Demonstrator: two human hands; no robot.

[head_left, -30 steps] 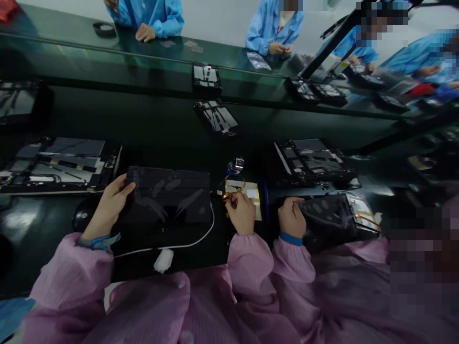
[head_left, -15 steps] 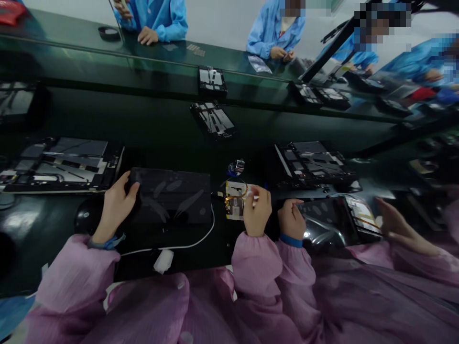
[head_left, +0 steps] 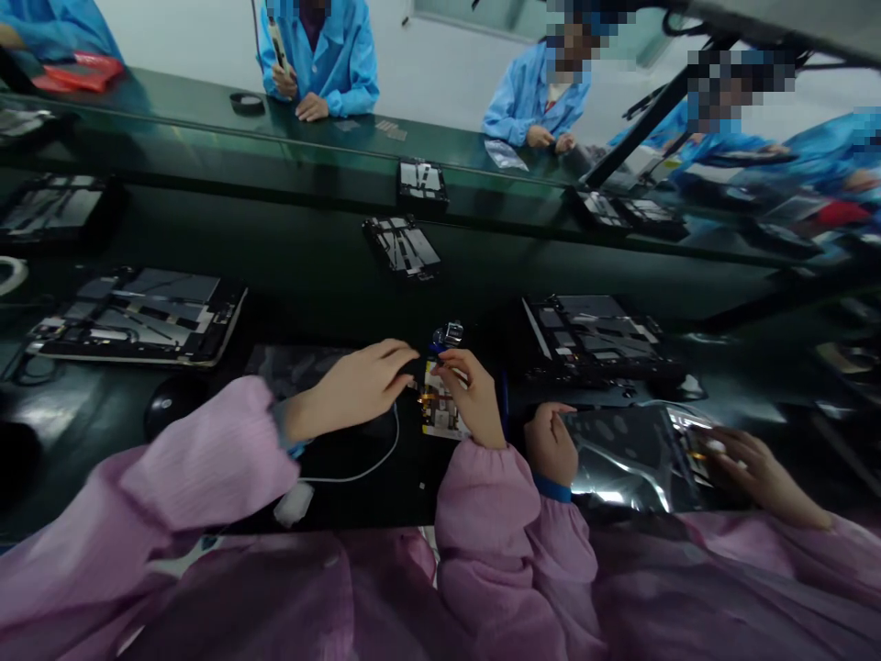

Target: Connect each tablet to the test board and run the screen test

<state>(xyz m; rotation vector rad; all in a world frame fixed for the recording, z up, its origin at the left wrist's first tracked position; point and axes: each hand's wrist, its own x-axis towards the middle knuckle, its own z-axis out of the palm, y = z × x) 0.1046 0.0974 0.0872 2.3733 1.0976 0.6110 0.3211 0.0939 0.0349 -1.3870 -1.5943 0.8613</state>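
Observation:
My left hand (head_left: 351, 390) reaches over a dark flat screen panel (head_left: 293, 363), its fingers stretched out and the thumb held apart, nothing visible between them. My right hand (head_left: 474, 395) is closed in a pinch just above a small circuit board (head_left: 444, 418) with a yellow edge and an orange flex cable (head_left: 430, 397). Whatever its fingertips hold is too small to make out. A small shiny round item (head_left: 449, 334) with a blue part lies right behind that hand. The left hand and sleeve cover part of the panel.
Opened tablets with bare insides lie to the left (head_left: 141, 317) and right (head_left: 592, 335), another tablet (head_left: 403, 248) farther back. A white cable (head_left: 364, 473) curves in front. On the right, a co-worker's hands (head_left: 551, 445) are at a film-covered panel (head_left: 619, 450).
My left hand has left the panel's left edge and moved right, toward the circuit board. My right hand has shifted slightly left, its fingertips now at the board's upper edge.

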